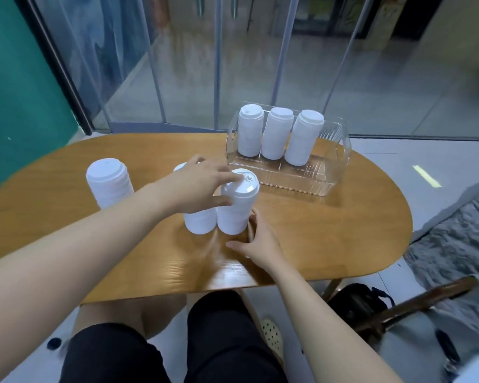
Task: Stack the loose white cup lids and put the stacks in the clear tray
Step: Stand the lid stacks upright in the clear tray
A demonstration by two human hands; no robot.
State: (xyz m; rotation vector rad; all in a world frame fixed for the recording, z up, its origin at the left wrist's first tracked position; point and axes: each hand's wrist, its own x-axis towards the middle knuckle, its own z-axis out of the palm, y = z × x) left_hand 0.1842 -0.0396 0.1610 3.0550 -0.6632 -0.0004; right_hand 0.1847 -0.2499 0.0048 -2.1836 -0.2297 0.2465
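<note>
Front stack (237, 205) is capped by left hand (198, 186), fingers curled round its top; right hand (256, 240), fingers spread, steadies the base for lifting. 3 stacks fill the clear tray (335, 172).

A black bag (356, 304) lies beside the wooden table (329, 230).

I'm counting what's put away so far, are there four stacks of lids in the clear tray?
No, the clear tray holds three stacks of lids; three more stand on the table.
</note>
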